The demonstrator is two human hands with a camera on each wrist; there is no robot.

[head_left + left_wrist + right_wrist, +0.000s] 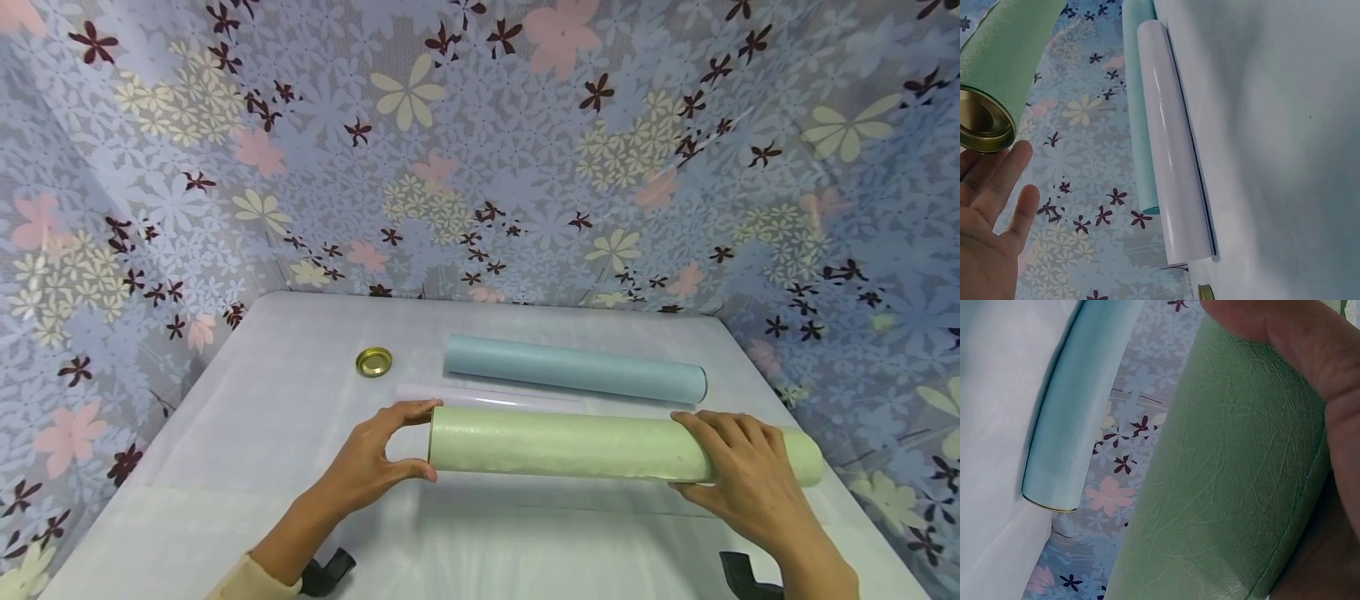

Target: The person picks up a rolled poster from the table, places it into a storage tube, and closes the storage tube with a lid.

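A long pale green tube point(555, 442) with a leathery textured surface is held sideways above the table. My right hand point(742, 467) grips it near its right end, fingers over the top and thumb below. At its left end my left hand point(367, 458) pinches the rim, fingertips above and thumb under. That end shows a recessed gold metal cap point(985, 122) in the left wrist view. Behind the green tube lie a glossy lilac roll point(1172, 150), partly hidden in the head view, and a light blue tube point(573, 369).
A small round gold lid point(373, 362) lies on the white-covered table point(247, 417), left of the blue tube. Flower-patterned cloth point(480, 150) encloses the table's back and sides. Black straps point(327, 573) show by both wrists.
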